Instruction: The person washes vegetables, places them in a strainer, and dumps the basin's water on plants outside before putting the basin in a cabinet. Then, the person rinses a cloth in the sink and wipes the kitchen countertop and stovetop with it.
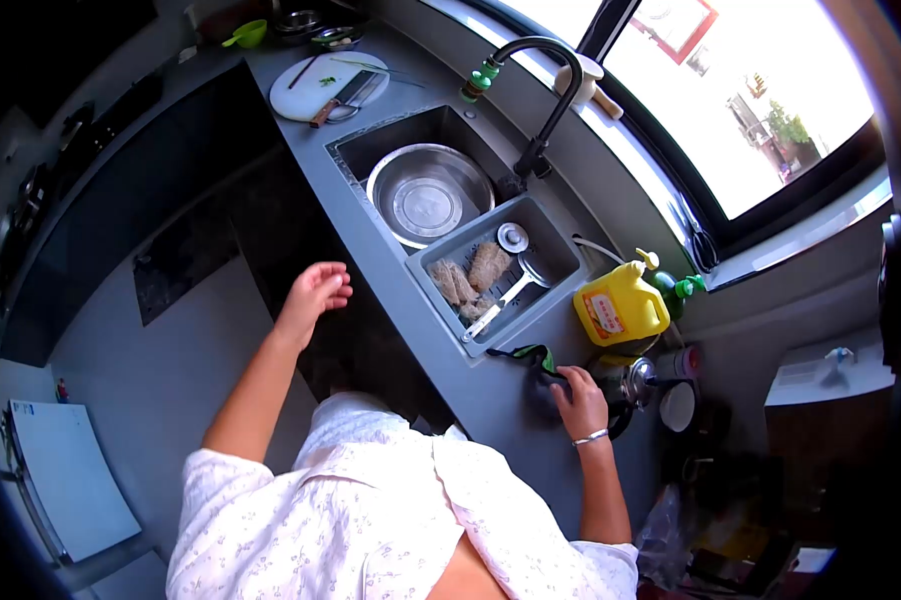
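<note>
My left hand [315,292] hangs in the air left of the counter's front edge, its fingers loosely bent and nothing visible between them. Over the counter right of the sink, my right hand [578,402], with a silver bracelet at the wrist, has its fingers on a dark cloth-like item [540,388] with green trim. The fingertips are partly hidden against it. Just above is a grey basin tray [417,262] with brown scrubbing pads [488,266], a round strainer [512,237] and a white-handled utensil [500,306].
A steel bowl [430,195] sits in the sink under a black faucet [567,95]. Beyond lies a white cutting board [300,98] with a cleaver [352,90]. A yellow jug [620,305], a glass pot [638,380] and a green bottle [678,290] stand near my right hand.
</note>
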A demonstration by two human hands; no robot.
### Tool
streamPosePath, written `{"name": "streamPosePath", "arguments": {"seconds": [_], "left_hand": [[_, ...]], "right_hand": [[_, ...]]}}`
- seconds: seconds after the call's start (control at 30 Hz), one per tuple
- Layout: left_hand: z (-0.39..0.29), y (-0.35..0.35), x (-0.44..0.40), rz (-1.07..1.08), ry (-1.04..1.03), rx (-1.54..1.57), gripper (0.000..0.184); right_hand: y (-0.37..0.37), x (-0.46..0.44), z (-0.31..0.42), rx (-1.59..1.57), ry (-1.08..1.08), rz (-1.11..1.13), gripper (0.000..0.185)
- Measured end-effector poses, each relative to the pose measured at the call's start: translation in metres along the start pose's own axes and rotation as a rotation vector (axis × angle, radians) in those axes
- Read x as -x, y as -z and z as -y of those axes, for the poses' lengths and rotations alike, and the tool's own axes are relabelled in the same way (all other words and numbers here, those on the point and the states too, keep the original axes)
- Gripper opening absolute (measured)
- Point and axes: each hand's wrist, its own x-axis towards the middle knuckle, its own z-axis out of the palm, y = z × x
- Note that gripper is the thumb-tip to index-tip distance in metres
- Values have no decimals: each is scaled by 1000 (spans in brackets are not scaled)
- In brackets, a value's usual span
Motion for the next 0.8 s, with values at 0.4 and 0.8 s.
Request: {"name": "streamPosePath", "arguments": {"seconds": [0.4,0.8], "left_hand": [[-47,-12,-193,5,-37,-326,34],[16,24,-424,-5,294,-712,75]], "right_hand": [[-37,-58,37,-529,-208,17,24],[-148,-327,109,-620,-288,-92,36]]}}
